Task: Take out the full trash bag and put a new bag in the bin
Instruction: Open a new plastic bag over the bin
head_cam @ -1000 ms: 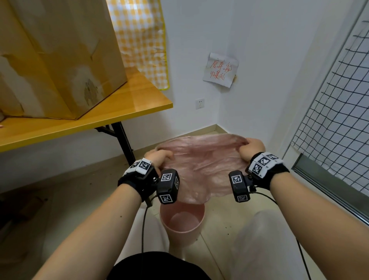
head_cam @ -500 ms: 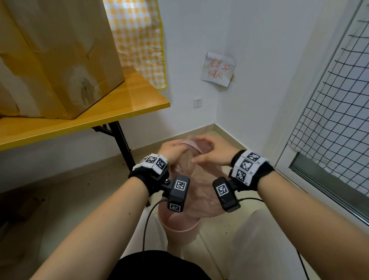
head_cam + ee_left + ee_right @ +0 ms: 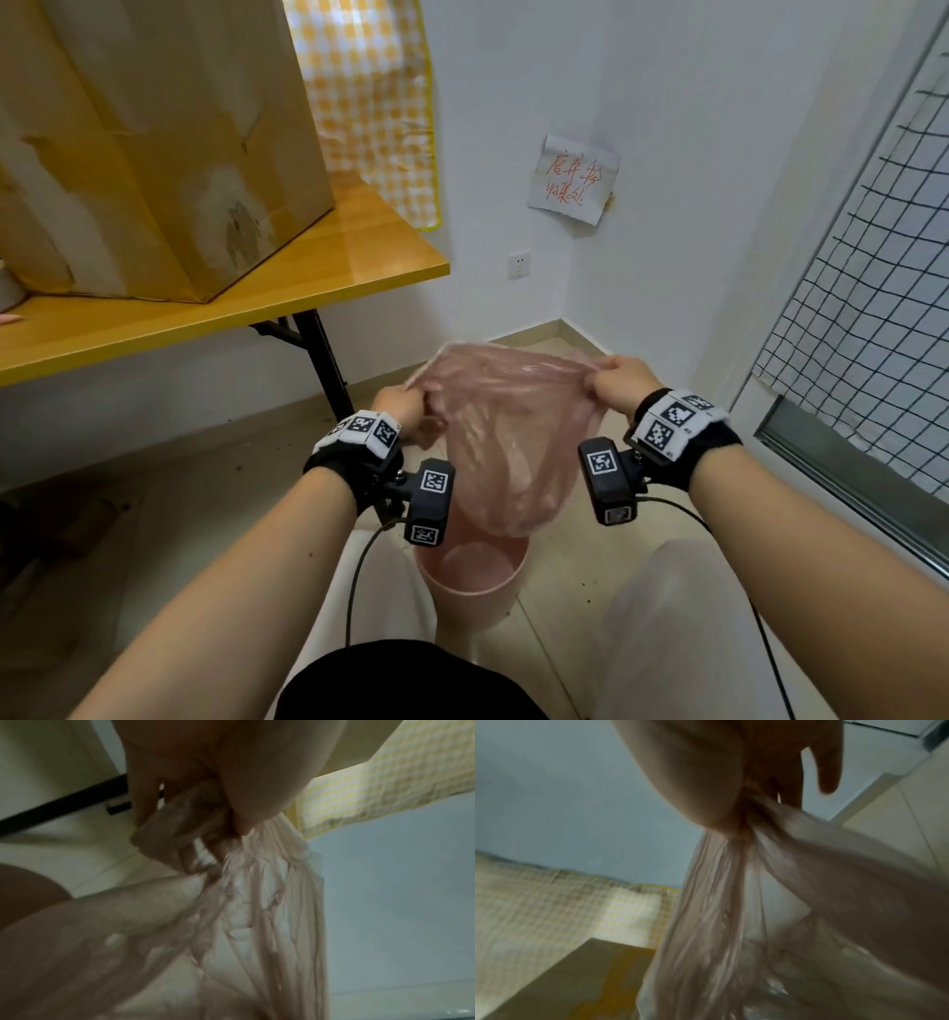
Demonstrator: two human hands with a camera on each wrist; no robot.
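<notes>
Tiled corner floor, bin [image 3: 475,583] upright directly below bag [image 3: 506,442], mouth stretched sideways between left hand [image 3: 403,406] and right hand [image 3: 619,380], both clenched on rim

- The bag [image 3: 506,437] hangs between the left hand [image 3: 400,406] and right hand [image 3: 619,383], above the bin [image 3: 475,591].
- The bin stands on the floor [image 3: 179,514], near the person.
- The table [image 3: 308,277] is far left; a box [image 3: 154,154] sits on it.
- A note [image 3: 572,180] is on the far wall.
</notes>
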